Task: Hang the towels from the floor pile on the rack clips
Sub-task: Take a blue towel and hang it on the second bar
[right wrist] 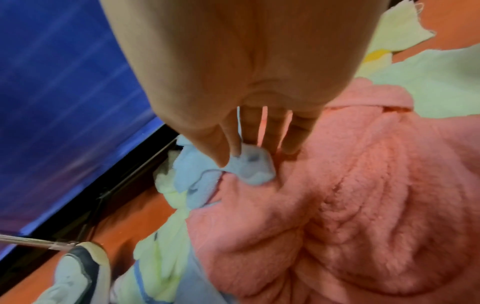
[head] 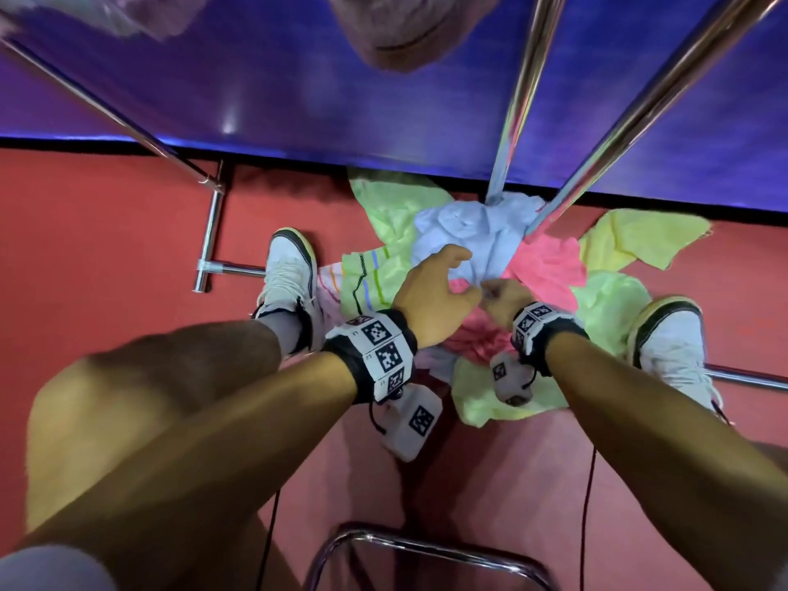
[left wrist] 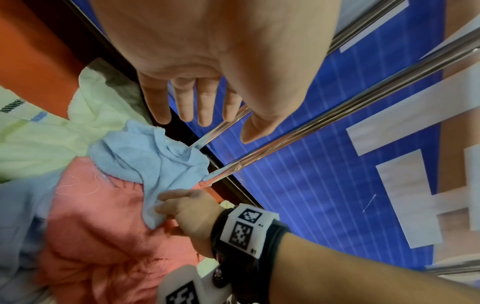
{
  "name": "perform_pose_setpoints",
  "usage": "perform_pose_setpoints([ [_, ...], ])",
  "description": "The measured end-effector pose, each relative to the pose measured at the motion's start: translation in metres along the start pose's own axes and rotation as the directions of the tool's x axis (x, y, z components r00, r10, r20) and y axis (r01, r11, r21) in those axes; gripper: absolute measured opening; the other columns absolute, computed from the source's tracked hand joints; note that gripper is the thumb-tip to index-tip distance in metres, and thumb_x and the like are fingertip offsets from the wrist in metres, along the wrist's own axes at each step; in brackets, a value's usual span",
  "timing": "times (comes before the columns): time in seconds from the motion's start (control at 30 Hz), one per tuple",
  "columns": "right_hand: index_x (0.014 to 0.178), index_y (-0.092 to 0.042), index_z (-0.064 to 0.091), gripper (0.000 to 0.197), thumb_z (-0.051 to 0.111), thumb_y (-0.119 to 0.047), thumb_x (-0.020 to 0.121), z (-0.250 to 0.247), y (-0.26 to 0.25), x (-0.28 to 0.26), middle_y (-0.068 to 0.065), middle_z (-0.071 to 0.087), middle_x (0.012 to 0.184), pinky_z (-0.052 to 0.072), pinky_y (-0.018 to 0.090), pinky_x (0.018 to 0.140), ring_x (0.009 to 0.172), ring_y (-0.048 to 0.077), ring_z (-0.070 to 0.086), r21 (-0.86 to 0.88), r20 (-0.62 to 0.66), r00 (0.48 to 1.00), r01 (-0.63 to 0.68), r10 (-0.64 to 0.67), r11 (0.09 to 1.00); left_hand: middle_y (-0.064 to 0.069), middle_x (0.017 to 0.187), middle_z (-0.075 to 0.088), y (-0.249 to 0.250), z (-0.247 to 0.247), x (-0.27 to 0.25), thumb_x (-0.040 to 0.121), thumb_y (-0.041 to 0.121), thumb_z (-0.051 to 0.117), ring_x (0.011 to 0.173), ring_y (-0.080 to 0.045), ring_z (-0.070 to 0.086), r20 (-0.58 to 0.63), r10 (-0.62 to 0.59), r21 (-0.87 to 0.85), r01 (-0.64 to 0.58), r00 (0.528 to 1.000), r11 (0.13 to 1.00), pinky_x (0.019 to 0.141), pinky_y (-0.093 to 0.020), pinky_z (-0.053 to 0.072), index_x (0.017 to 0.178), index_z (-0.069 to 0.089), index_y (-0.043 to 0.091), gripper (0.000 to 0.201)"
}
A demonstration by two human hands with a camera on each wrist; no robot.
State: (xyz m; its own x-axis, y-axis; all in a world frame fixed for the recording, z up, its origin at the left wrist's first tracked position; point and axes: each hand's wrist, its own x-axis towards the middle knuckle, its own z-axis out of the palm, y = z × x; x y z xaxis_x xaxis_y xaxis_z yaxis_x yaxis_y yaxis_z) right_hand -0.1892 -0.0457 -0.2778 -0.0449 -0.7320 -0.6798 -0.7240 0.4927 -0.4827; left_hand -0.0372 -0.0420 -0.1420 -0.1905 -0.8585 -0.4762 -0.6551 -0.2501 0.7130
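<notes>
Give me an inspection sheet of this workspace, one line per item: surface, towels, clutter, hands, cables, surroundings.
Surface: red floor, the towel pile lying on it between two white sneakers.
Job's things: light blue towel on top, over a pink towel; pale green towel, yellow towel and striped towel around them; chrome rack bars rise out of the pile. Clips: nothing seen.
Clutter: nothing seen.
Hands: right hand pinches a corner of the light blue towel; left hand open with straight fingers above the pile.
Cables: dark cords hang from the wrist cameras.
Surroundings: blue wall panel behind the rack; chrome tube frame near the person.
</notes>
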Motion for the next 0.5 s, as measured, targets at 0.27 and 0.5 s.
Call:
perform_pose_setpoints([
  [0.27,0.081,0.000,0.069,0.028,0.059,0.025,0.078,-0.064,-0.066,-0.090,0.005,0.070,0.070,0.055,0.021,0.058,0.053,0.000,0.062,0.589,-0.073,0.986,0.164,-0.150,0.791,-0.011,0.133,0.054,0.023,-0.017,-0.005,0.082,0.000,0.058,0.115,-0.028,0.056,0.031,0.095,-0.016,-0.095,0.995,0.995,0.089,-0.034,0.048,0.135,0.050,0.014,0.055],
  [0.5,0.081,-0.007,0.064,0.022,0.056,0.013,0.075,-0.127,-0.096,-0.186,0.013,0.064,0.074,0.047,0.023,0.051,0.058,0.021,0.057,0.750,-0.081,0.962,0.232,-0.262,0.620,-0.010,0.105,0.065,0.052,-0.029,-0.038,0.065,0.016,0.074,0.096,-0.033,0.064,0.192,0.363,-0.245,-0.313,0.912,0.918,0.080,-0.049,0.055,0.124,0.053,0.023,0.063],
])
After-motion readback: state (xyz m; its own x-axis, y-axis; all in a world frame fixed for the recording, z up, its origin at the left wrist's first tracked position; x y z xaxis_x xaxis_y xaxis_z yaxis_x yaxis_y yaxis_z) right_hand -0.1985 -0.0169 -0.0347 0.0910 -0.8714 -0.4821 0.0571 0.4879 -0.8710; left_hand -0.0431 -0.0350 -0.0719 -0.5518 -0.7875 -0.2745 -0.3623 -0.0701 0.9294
